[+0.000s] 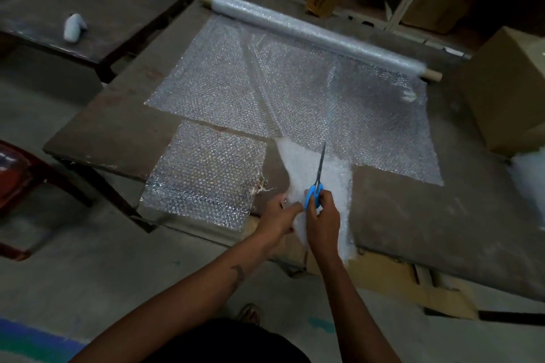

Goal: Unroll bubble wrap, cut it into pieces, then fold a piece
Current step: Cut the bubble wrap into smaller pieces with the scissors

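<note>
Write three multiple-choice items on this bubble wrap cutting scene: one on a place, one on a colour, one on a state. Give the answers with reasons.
1. Where does the roll lie?
A. at the table's far edge
B. on the floor
C. on the chair

2. What colour are the scissors' handles?
A. red
B. blue
C. black

3. What state is the cut piece at the left in?
A. folded into a bundle
B. flat, overhanging the near table edge
C. rolled up

Answers:
1. A: the roll lies across the far side of the table, with the sheet unrolled toward the person.
2. B: the handles in the right hand are bright blue.
3. B: the piece lies spread out, its near end past the table edge, while the left hand holds the strip being cut.
</note>
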